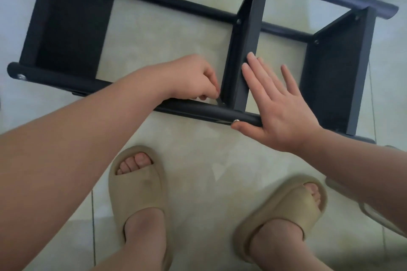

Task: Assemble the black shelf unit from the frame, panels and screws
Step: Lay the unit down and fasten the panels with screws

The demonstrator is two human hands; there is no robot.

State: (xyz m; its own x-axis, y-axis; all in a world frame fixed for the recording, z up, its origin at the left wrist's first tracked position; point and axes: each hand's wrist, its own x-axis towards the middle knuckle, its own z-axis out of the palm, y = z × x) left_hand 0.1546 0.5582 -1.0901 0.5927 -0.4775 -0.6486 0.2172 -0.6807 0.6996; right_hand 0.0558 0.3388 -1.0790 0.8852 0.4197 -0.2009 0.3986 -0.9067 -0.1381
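Note:
The black shelf unit [251,35] lies on its side on the tiled floor, with three panels standing between round black frame tubes. My left hand [193,79] pinches a small metal wrench [219,101] at a fastener where the middle panel [242,72] meets the near tube [198,111]. My right hand [277,105] is spread flat, fingers against the middle panel and thumb pressed on the near tube beside a silver screw head [236,120]. Another screw head [21,76] shows at the tube's left end.
My two feet in beige slides [136,182] [284,207] stand on the pale floor tiles just in front of the shelf. Part of another sandal [374,215] shows at the right edge, under my right forearm.

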